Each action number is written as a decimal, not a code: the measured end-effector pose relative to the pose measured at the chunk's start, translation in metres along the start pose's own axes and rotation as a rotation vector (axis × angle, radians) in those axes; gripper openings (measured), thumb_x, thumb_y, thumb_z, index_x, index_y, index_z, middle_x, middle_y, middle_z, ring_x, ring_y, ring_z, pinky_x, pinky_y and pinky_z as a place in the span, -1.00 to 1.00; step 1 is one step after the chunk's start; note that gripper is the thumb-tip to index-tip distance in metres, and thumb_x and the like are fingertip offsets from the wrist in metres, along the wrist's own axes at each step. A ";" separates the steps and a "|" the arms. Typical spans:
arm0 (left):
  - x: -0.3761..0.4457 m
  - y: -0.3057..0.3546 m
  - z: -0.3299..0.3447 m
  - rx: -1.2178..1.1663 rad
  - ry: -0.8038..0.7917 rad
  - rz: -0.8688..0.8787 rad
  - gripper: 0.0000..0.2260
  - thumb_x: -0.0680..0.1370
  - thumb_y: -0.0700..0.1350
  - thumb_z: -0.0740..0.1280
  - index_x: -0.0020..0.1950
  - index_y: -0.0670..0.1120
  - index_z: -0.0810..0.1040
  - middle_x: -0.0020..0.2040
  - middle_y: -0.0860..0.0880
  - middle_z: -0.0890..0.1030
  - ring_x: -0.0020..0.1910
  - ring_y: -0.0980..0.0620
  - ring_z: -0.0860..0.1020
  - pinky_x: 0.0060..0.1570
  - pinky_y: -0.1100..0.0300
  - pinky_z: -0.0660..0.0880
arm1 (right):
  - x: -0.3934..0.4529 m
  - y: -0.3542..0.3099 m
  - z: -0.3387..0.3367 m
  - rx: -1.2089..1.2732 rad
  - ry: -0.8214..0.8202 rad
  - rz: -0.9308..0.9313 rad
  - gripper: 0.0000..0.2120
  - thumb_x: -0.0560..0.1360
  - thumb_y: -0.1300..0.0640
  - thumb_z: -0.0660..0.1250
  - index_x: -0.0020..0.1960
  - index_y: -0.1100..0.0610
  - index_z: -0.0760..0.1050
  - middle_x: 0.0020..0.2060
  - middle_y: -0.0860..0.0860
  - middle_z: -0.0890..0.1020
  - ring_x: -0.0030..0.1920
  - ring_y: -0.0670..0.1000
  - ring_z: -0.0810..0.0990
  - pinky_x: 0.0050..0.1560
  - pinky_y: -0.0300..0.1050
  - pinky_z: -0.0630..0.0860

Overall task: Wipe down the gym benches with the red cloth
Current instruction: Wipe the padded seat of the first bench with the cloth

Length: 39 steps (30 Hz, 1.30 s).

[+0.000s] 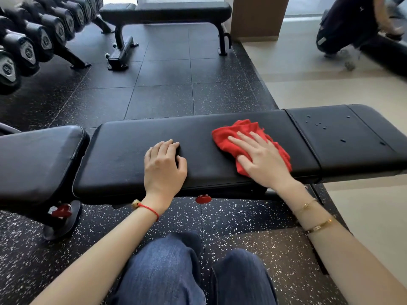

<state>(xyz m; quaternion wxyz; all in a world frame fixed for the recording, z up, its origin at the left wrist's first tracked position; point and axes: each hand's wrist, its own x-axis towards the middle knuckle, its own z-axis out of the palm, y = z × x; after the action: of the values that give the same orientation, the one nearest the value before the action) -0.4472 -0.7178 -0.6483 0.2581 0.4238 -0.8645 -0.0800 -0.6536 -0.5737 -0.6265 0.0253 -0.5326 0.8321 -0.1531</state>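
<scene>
A black padded gym bench [123,155] stretches across the view right in front of my knees. On its long middle pad lies the crumpled red cloth [233,133], and my right hand [262,159] presses flat on it with fingers spread. My left hand [164,166] rests on the same pad to the left of the cloth, fingers curled, holding nothing. The right end pad [343,137] carries several water droplets. A second black bench [176,11] stands at the back of the room.
A rack of dumbbells [28,47] runs along the left. Black speckled rubber tiles [163,84] cover the floor between the benches. A wooden pillar [257,16] rises at the back right. A person [350,25] crouches at the upper right on the pale floor.
</scene>
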 end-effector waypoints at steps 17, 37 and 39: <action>-0.001 -0.002 -0.001 0.025 -0.045 0.046 -0.65 0.59 -0.14 0.26 0.36 -0.19 0.53 0.40 -0.16 0.51 0.43 -0.15 0.41 0.45 -0.12 0.27 | -0.011 -0.032 0.009 0.000 -0.015 -0.063 -0.48 0.55 -0.04 0.16 0.49 -0.27 0.19 0.53 -0.20 0.19 0.55 -0.02 0.07 0.52 0.05 0.01; -0.009 -0.015 -0.003 0.078 0.012 0.303 -0.63 0.53 -0.10 0.20 0.25 -0.18 0.60 0.27 -0.14 0.62 0.28 -0.15 0.55 0.31 -0.10 0.44 | 0.013 -0.043 0.013 -0.017 -0.036 -0.044 -0.48 0.55 -0.03 0.15 0.49 -0.23 0.21 0.53 -0.15 0.21 0.55 0.02 0.08 0.52 0.07 0.00; -0.009 -0.016 -0.003 0.073 0.010 0.299 -0.63 0.53 -0.10 0.20 0.26 -0.18 0.61 0.27 -0.14 0.62 0.28 -0.15 0.55 0.31 -0.10 0.44 | -0.011 -0.037 0.010 -0.005 -0.022 -0.101 -0.48 0.52 -0.05 0.12 0.49 -0.23 0.23 0.52 -0.17 0.23 0.55 -0.01 0.11 0.52 0.04 0.03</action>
<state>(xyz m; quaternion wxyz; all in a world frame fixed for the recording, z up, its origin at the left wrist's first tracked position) -0.4300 -0.7201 -0.6546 0.2558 0.2996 -0.9191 -0.0071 -0.6147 -0.5805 -0.6268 0.0252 -0.5757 0.8041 -0.1460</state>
